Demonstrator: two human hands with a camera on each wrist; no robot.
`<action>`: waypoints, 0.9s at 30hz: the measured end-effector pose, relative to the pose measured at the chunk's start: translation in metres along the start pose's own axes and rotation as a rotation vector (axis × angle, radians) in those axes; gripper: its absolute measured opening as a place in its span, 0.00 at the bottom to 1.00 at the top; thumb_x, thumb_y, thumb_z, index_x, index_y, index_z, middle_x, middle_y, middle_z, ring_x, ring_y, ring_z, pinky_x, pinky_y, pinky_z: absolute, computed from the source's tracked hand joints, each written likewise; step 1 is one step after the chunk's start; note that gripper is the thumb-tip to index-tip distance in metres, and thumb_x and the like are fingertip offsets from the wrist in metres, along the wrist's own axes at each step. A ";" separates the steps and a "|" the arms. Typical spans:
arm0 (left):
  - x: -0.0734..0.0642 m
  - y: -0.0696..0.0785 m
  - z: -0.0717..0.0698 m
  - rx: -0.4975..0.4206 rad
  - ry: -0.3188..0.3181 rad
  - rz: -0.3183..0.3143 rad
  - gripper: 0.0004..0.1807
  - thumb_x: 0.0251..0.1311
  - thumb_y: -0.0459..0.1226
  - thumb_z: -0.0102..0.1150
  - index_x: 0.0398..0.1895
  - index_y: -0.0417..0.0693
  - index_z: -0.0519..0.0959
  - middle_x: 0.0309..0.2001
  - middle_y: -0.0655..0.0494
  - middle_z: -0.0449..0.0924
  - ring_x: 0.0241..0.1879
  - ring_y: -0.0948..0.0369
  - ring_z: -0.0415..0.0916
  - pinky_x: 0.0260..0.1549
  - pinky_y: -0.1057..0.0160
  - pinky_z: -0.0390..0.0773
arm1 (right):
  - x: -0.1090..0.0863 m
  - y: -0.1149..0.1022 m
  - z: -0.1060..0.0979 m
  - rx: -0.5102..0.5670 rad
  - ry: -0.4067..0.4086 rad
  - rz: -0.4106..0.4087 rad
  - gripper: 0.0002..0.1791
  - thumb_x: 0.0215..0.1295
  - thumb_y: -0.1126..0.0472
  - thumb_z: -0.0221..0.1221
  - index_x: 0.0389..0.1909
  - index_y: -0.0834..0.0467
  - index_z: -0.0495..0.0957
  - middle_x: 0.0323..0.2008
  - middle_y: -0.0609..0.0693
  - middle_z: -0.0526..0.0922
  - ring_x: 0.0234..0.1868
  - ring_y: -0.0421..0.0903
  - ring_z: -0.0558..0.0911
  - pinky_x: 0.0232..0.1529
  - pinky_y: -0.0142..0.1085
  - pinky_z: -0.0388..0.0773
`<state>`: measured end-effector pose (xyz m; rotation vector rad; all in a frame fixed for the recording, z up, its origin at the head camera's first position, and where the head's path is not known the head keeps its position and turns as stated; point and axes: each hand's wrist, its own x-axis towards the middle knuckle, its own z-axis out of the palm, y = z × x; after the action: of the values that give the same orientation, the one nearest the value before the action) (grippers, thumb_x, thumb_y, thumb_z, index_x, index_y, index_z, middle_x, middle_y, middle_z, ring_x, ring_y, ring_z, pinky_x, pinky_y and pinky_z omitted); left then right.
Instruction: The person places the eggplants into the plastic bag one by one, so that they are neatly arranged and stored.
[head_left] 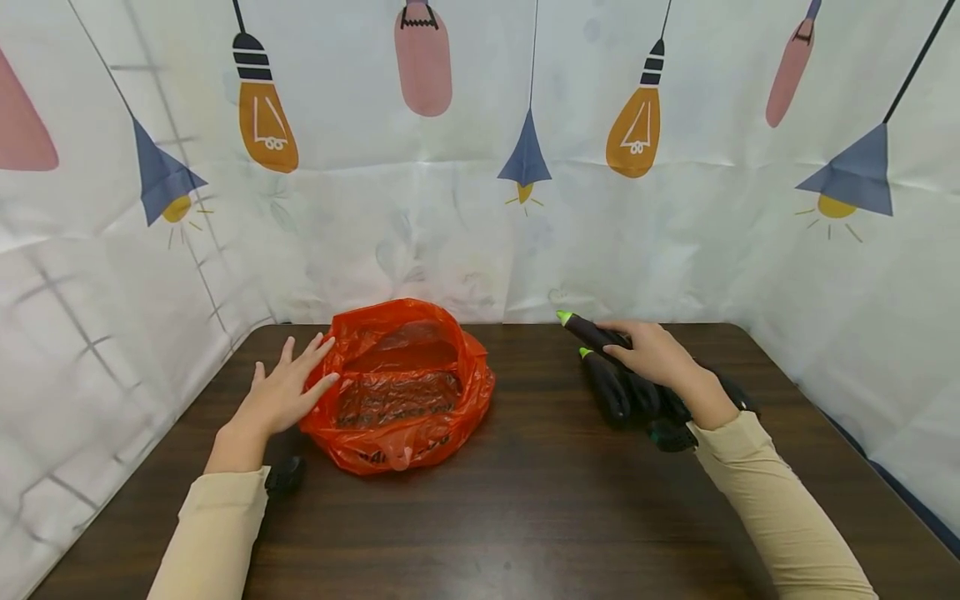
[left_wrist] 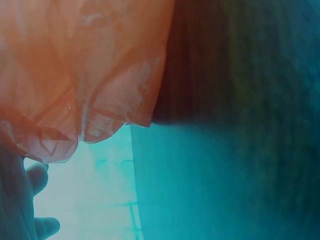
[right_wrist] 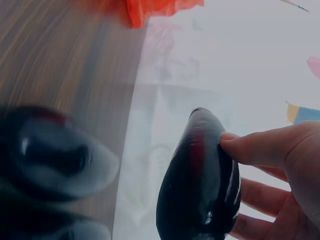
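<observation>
A red plastic bag (head_left: 401, 454) stands with its mouth open on the left half of the table. At its left side my left hand (head_left: 281, 398) has its fingers spread, the fingertips at the bag's rim; the left wrist view shows some of these fingers (left_wrist: 37, 177) beside the bag's film (left_wrist: 75, 65). My right hand (head_left: 656, 358) holds a glossy dark eggplant (head_left: 588, 333) with a light green tip, thumb on one side and fingers on the other in the right wrist view. Several more eggplants (head_left: 603, 387) lie under and beside that hand, partly covered by it.
The dark wooden table (head_left: 480, 533) ends at a white hanging cloth (head_left: 465, 242) printed with lamps and bulbs, which also runs along both sides. A small black object (head_left: 285, 475) is at my left wrist.
</observation>
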<state>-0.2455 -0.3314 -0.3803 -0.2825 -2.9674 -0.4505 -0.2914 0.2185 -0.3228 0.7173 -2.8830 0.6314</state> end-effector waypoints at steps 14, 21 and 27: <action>0.000 -0.001 0.000 -0.002 0.003 0.000 0.42 0.76 0.59 0.44 0.84 0.51 0.45 0.82 0.39 0.40 0.77 0.31 0.29 0.60 0.17 0.27 | 0.018 -0.034 0.012 0.051 -0.001 -0.064 0.26 0.75 0.60 0.60 0.72 0.60 0.73 0.65 0.64 0.76 0.56 0.63 0.81 0.51 0.55 0.77; -0.001 -0.003 0.000 0.006 0.016 0.011 0.40 0.78 0.57 0.42 0.85 0.53 0.45 0.82 0.41 0.40 0.78 0.32 0.29 0.59 0.17 0.27 | 0.028 -0.055 0.018 0.088 -0.016 -0.119 0.26 0.76 0.60 0.60 0.72 0.59 0.72 0.66 0.61 0.76 0.63 0.61 0.78 0.55 0.55 0.77; -0.002 -0.002 -0.001 0.015 0.013 0.012 0.40 0.79 0.56 0.42 0.85 0.52 0.45 0.82 0.41 0.40 0.78 0.33 0.28 0.60 0.17 0.26 | 0.037 -0.077 0.025 0.110 -0.022 -0.154 0.26 0.76 0.59 0.60 0.72 0.56 0.73 0.66 0.58 0.77 0.57 0.56 0.81 0.52 0.51 0.77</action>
<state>-0.2443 -0.3343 -0.3799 -0.2953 -2.9537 -0.4274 -0.2876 0.1307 -0.3101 0.9562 -2.7943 0.7701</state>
